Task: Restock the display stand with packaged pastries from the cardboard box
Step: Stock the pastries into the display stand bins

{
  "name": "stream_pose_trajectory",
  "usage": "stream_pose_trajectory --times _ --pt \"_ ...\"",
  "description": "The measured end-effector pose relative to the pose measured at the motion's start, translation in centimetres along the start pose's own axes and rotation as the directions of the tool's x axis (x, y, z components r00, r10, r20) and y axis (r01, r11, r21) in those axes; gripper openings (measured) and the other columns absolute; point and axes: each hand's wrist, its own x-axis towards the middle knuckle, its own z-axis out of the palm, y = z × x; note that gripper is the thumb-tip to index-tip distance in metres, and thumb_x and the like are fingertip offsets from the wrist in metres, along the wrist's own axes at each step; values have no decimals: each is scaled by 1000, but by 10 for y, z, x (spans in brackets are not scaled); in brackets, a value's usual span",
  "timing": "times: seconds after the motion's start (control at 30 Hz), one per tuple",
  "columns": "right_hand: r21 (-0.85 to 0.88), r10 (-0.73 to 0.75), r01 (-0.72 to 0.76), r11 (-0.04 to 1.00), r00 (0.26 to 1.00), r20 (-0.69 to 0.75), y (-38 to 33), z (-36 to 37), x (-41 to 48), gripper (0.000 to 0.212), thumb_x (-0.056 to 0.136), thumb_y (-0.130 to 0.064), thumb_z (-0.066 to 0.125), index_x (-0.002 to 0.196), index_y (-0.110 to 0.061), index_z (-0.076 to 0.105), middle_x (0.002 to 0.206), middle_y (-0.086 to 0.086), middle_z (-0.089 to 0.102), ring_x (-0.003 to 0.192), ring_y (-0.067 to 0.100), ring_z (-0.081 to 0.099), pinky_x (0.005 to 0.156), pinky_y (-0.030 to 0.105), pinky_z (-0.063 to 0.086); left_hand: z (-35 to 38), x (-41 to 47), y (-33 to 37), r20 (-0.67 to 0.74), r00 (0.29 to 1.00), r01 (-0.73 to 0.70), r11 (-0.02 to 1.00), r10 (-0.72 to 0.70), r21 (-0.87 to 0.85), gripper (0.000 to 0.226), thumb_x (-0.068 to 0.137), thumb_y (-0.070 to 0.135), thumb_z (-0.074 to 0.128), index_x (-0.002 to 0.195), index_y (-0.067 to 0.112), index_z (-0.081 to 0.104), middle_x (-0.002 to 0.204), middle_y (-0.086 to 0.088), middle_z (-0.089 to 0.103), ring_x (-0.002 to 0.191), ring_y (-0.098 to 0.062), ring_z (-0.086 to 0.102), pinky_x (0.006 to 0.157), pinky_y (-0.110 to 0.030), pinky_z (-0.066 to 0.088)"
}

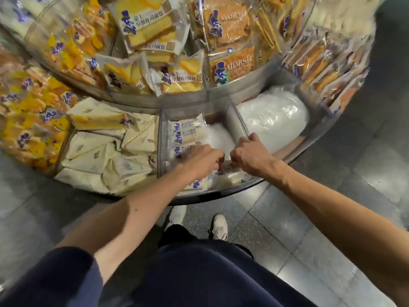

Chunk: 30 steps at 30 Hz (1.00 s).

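Here, hands [202, 159] [250, 155] crowded beside the divider [238, 122] edge.

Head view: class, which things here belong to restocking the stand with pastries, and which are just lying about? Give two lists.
Part of the job: left hand; right hand; white packs; middle compartment; stand.

Just lying about: cream wedge packs; yellow toast packs; HORSH packs; white bag; shoe.

The left hand [202, 159] and right hand [251, 155] hide their fingertips; the left-edge packets [26, 120] are blurred.
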Motion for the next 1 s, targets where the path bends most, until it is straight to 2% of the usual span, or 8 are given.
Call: stream_pose_trajectory --times 0.13,0.27,0.57,0.63,0.7,0.83,0.93,1.0 --pt "-188 -99 111 976 993 70 3 9 -4 10 97 -33 59 96 -26 66 92 -6 70 115 19 49 107 42 22 13 0 17 -13 998 58 984 -57 169 18 99 22 56 114 16 65 101 -11 59 100 -31 55 76 -33 33" --pt "-268 -125 160 950 982 145 4 19 -11 12 97 -33 58 101 -27 67 104 -5 73 132 22 44 117 49 10 23 2 24 -15 996 84 985 -83 153 20 99 23 56 119 21 62 102 -9 62 104 -26 54 98 -36 32" --pt "-323 -208 211 923 977 44 17 36 -17 31 104 -40 43 121 -29 66 127 -4 65 139 22 40 121 47 -2 38 0 16 -82 996 50 993 -41 110 33 96 38 57 121 19 66 116 -1 63 111 -18 51 100 -33 35" --pt "-249 -253 236 939 967 -38 22 36 -22 30 105 -34 42 122 -24 65 126 0 65 135 22 43 122 45 1 35 -3 17 -86 995 56 994 -48 91 28 99 33 56 119 16 66 113 -3 65 111 -19 53 98 -35 38" --pt "-144 -282 261 954 948 -147 27 35 -26 28 104 -27 44 118 -18 67 120 4 67 126 24 50 119 42 16 32 -7 19 -114 992 67 995 -59 75 25 101 28 53 118 14 66 113 -4 65 112 -21 55 96 -37 42" --pt "206 -142 216 954 936 -323 23 15 -42 21 97 -25 57 108 -12 69 106 9 70 104 30 61 91 42 47 14 -33 23 -150 986 76 997 -74 4 26 102 28 51 115 12 67 110 -6 66 104 -24 59 91 -43 49" --pt "384 -60 212 899 927 -371 -1 -6 -61 21 95 -36 60 92 -14 61 88 4 67 78 26 62 73 38 52 -12 -75 22 -208 972 120 993 -112 23 29 102 39 49 97 15 64 82 1 60 79 -16 57 73 -33 50" --pt "452 -59 268 851 904 -424 -26 -17 -76 25 91 -38 66 86 -16 57 79 4 65 69 26 60 67 37 50 -33 -119 18 -263 953 175 981 -149 79 35 102 43 46 83 17 59 68 6 49 64 -12 48 56 -23 35"
